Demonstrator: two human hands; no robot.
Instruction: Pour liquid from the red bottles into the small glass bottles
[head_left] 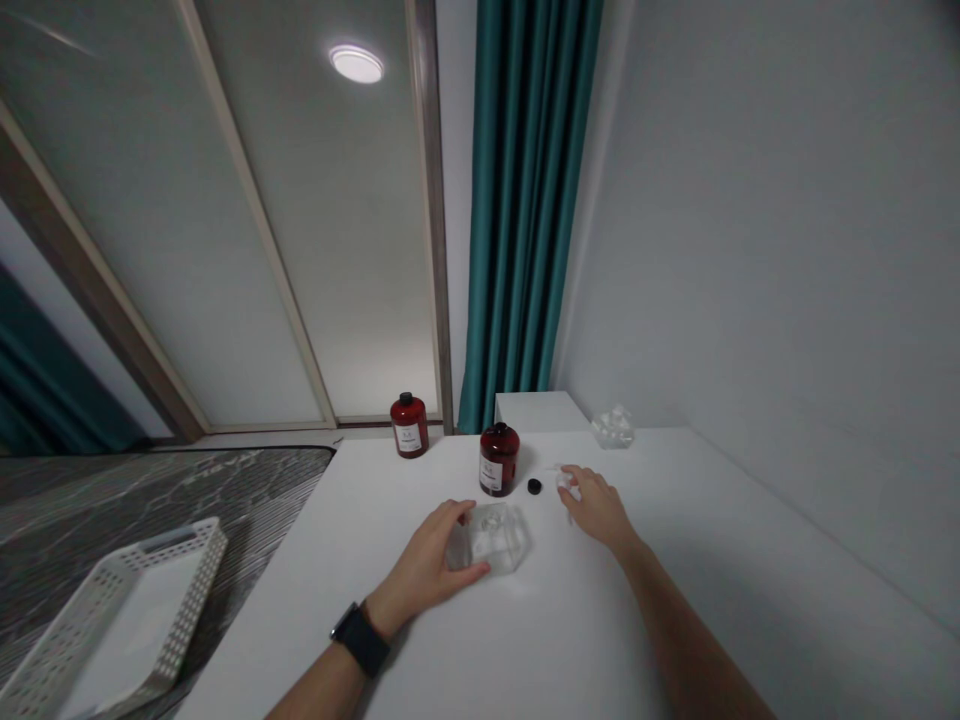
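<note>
My left hand (429, 558) is wrapped around the side of a clear, see-through bottle (499, 545) lying on the white table. My right hand (600, 508) is closed at the fingertips on a small whitish pump head (564, 484), partly hidden by the fingers. Between the two hands and a little farther back lies a small black cap (534, 486). Just beyond the clear bottle stands a dark red bottle (500, 462) with a white label; whether its mouth is open I cannot tell. Farther left, a second red bottle (409, 428) stands upright with a black cap on.
A white box (541, 410) stands at the table's back edge, beside a crumpled clear plastic piece (613, 428). The white table (525, 650) meets a wall on the right. On the grey patterned surface at left sits a white perforated basket (184, 600).
</note>
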